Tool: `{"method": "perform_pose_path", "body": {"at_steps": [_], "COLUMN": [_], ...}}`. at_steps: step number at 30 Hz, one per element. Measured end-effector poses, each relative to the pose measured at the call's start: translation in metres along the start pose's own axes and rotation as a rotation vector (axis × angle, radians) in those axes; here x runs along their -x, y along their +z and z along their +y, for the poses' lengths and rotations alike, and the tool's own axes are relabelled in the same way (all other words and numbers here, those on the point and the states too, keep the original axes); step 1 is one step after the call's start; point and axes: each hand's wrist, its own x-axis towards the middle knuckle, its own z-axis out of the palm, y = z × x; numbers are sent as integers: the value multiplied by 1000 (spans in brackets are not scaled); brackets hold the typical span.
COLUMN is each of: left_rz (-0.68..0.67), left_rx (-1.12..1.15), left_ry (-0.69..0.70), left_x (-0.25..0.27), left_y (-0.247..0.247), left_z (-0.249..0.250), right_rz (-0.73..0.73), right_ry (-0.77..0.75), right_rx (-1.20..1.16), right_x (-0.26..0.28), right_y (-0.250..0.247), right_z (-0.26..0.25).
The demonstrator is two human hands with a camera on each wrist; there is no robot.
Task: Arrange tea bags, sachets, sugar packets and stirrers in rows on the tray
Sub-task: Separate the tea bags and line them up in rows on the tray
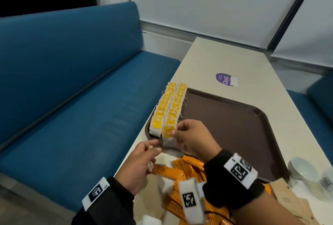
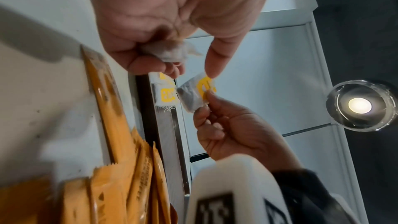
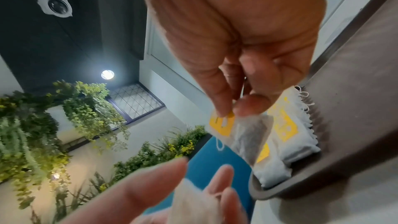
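Right hand [image 1: 191,138] grip pinched one tea bag [image 1: 169,135] by its yellow tag, hanging just over the tray [image 1: 234,125] rows' near end; left hand [image 1: 138,167] clutched spare bags [image 2: 170,54].

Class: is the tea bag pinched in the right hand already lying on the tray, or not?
Not on it: the right hand pinches the tea bag by its top, dangling above the tray.

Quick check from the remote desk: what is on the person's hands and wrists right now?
Both hands, left hand and right hand, are bare, without gloves. Each wrist has a black wristband over dark sleeves, carrying white blocks printed with black square code markers. The white camera housing at the right wrist bears another marker.
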Motion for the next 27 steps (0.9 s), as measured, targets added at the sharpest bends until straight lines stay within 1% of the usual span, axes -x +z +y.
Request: {"method": "perform_pose_path", "body": {"at_steps": [2, 4, 6, 8, 9, 11, 13, 15, 16, 17, 19, 20, 21, 22, 25, 27], "left_rz": [8, 0, -10, -3, 5, 13, -2, -18, -19, -13, 7, 18, 26, 33, 32, 34], "left_rx": [56, 111, 120, 77, 40, -22, -29, -8, 6, 19, 35, 37, 38, 37, 9, -10], "left_ry": [-31, -49, -44, -48, -53, -53, -47, -43, -38, -33, -19, -11, 0, 15, 82, 123], "left_x": [-4, -6, -8, -11, -12, -15, -15, -15, -14, -14, -16, -16, -17, -18, -21, -24], "left_y": [-3, -6, -9, -13, -14, -17, -18, -18, -17, -17, -17, -18, -17, -16, -11, -6], "left_z": [3, 5, 7, 6, 4, 1, 1, 3, 5, 7, 11, 13, 15, 17, 22, 26], "right_rz": [8, -11, -57, -68, -70, -105, -138, -135, -104, -58, 77, 119, 115, 68, -160, -254], "right_ry": [71, 179, 251, 277, 303, 373, 400, 389, 365, 322, 183, 116, 70, 47, 48, 40], "right_rx": [-32, -65, 31, 145, 146, 79, 29, -5, -4, 17, 97, 104, 70, 18, -60, -87], "right_x": [-16, -32, -48, -57, -59, -61, -59, -59, -58, -57, -54, -51, -46, -40, -23, -19], "right_y": [-1, 1, 4, 7, 9, 12, 14, 13, 12, 11, 7, 5, 4, 4, 3, 4], "right_z": [-2, 0, 5, 8, 8, 6, 4, 4, 4, 6, 9, 8, 5, 3, -7, -10]}}
